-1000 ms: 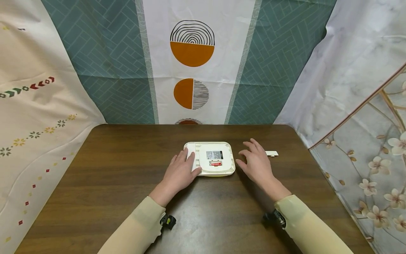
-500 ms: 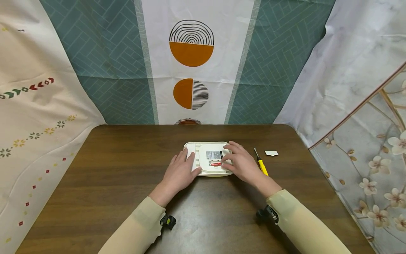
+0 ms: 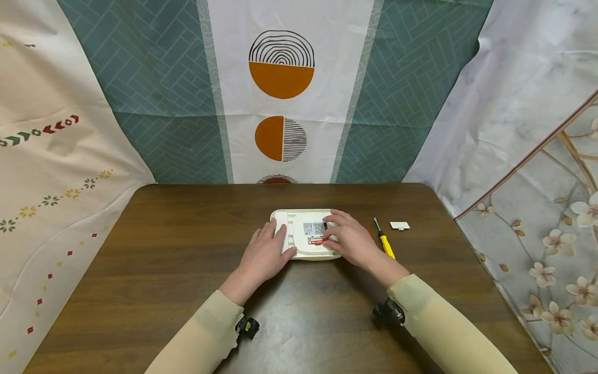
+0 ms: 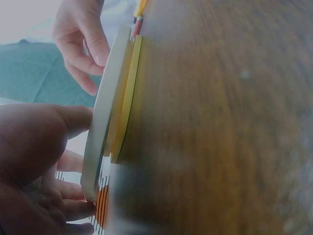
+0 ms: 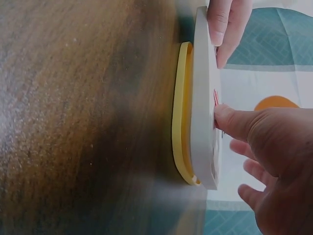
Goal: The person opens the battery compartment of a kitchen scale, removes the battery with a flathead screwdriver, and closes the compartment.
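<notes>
A white rounded device [image 3: 303,216] lies on the table with its label and open battery slot facing up. Its yellow lower part [image 5: 180,117] shows in the right wrist view. A red battery [image 3: 316,242] sits in the slot. My left hand [image 3: 263,250] rests flat on the device's left end, the thumb [image 4: 78,120] along its near edge. Over the right half is my right hand [image 3: 355,243]. Its thumb [image 5: 232,120] touches the device at the red battery, while the other fingers stay apart from it, loosely bent.
Right of the device lies a yellow-handled screwdriver [image 3: 386,246]. A small white cover [image 3: 399,225] is beyond it. Something red [image 3: 370,234] peeks out behind my right hand, mostly hidden. Patterned cloths hang behind and beside the brown table [image 3: 187,234].
My right hand has moved left from beside the device to over its battery slot, uncovering the screwdriver. The left hand has stayed in place.
</notes>
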Available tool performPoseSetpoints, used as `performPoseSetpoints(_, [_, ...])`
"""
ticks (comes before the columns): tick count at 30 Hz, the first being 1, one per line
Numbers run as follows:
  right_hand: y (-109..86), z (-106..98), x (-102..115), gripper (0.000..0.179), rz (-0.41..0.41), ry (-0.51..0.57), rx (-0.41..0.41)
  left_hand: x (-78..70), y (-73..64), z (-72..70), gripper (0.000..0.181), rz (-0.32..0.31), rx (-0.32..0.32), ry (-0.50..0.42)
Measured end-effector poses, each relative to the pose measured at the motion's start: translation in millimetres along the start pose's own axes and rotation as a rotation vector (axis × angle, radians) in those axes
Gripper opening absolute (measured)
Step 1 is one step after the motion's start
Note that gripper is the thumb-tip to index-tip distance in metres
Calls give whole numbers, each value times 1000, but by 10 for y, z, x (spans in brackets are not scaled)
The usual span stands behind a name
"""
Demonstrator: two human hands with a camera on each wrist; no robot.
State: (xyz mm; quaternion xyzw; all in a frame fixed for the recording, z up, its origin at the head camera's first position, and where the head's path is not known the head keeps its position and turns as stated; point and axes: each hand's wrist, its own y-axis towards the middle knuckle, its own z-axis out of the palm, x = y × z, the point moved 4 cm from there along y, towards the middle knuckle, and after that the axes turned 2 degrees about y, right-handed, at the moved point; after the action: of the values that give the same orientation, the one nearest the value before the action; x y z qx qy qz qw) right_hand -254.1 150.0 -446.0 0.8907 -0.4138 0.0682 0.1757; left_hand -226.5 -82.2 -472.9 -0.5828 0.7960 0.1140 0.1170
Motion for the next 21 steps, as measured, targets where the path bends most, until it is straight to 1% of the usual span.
performPoseSetpoints(5, [6,13,4,8,4,13,0,1,1,8,77,3,-1,1])
performPoseSetpoints(8, [-8,15,9,9,20,13,5,-1,1,9,77,1,-3,0])
performPoseSetpoints(12, [-57,2,13,9,48,19,-8,-6,0,9,77,4,-7,-1])
performPoseSetpoints(16, [-137,-36,-1,8,91,25,-62,-5,1,7,77,6,-9,2])
performPoseSetpoints(21, [-262,-104,-66,10,180,15,-171,-2,-5,-2,77,7,-7,-2])
